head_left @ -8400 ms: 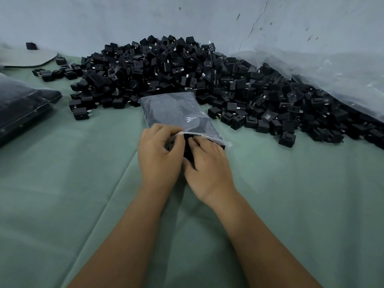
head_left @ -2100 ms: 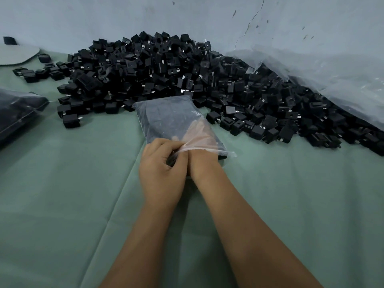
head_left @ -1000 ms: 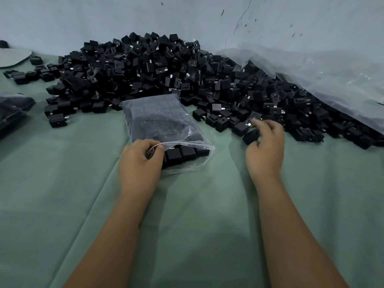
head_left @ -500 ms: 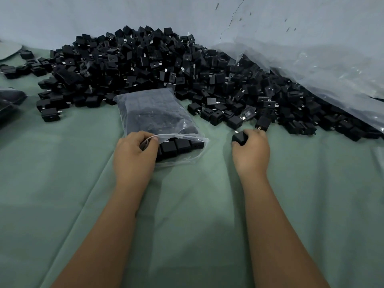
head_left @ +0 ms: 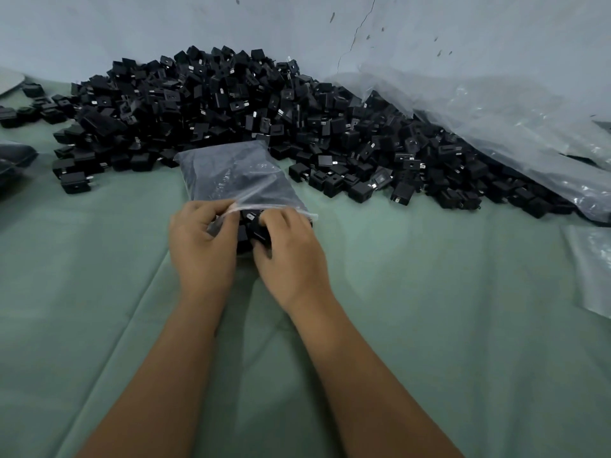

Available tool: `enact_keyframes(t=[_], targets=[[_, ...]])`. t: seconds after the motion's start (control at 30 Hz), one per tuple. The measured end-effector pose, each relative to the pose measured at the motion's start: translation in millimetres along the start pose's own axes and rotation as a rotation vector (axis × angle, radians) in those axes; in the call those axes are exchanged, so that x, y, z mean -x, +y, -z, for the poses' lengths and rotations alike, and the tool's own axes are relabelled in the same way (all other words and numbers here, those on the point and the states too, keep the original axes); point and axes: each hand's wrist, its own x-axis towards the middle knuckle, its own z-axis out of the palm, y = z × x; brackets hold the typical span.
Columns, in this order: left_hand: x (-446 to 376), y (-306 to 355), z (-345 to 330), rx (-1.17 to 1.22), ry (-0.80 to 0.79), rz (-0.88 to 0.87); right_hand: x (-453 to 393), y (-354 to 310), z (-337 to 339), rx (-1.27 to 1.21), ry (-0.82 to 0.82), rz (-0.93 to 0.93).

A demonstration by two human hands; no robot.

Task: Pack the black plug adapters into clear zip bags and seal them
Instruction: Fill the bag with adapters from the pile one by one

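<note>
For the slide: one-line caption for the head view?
Left hand holds the zip bag open while right hand pushes an adapter in.

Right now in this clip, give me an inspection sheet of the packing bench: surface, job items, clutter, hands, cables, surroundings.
Surface: green cloth, creased, covers the bench.
Job's things: clear zip bag lies flat, dark with adapters, its near mouth open; large adapter pile heaped behind it.
Clutter: loose plastic sheeting drapes over the pile's right side; another filled bag at the left edge; a pale flat piece at far left, unclear what.
Hands: left hand pinches the bag's upper lip; right hand holds a black adapter at the mouth.
Cables: nothing seen.
Surroundings: pale wall with a crack and marks.
</note>
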Motion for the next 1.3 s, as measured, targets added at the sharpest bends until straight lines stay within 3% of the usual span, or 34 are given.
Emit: enact_keyframes(t=[0.33,0.53,0.97,1.3], targets=[[0.3,1.9,-0.9,0.029,-0.003,0.008,1.8,-1.1,-3.7,0.006,-0.070,-0.053],[1.2,3.0,-2.1,-0.043,0.017,-0.089,-0.5,-0.2,-5.0,0.099,-0.117,-0.060],[2.0,7.2,-1.5,-0.102,0.036,-0.164,-14.6,-4.0,-13.2,0.206,-0.381,-0.033],[0.1,5.2,-3.1,-0.111,0.039,-0.199,-42.4,-8.4,-10.1,0.110,-0.446,0.123]])
